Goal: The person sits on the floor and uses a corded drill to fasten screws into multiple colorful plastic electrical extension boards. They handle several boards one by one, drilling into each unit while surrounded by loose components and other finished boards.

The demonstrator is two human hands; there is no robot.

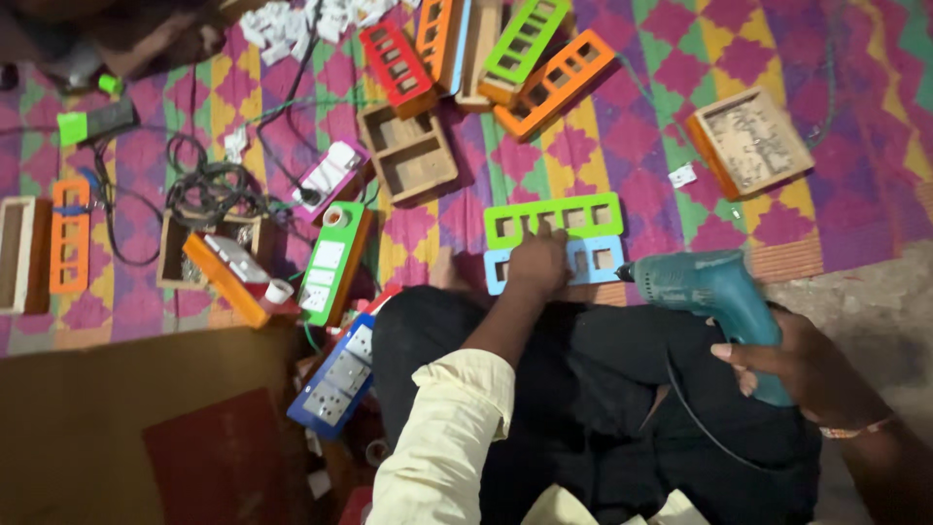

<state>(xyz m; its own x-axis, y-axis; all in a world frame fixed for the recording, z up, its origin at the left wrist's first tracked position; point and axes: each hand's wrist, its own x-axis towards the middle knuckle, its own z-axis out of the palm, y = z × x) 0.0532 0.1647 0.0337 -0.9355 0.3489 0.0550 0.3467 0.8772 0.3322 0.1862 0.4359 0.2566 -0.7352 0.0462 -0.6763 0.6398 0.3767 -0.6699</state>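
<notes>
The person is sitting on a patterned floor mat, working at the mat's near edge. The left hand is pressing flat, fingers spread narrowly, on a light blue slotted faceplate, which is lying just in front of the knees and touching a green slotted faceplate at its 12 o'clock side. The right hand is wrapping closed around the grip of a teal electric drill, whose nose is pointing toward 9 o'clock and sitting just beside the right end of the blue plate. To do this step well, the holding hand should be keeping the plate flat against the mat and staying clear of the bit's line; the drill should be kept level and square to the plate, and its cord should be kept off the work. At 10 o'clock an open wooden box is lying on the mat; at 8 o'clock a green switchboard is resting near a tangle of black cable.
</notes>
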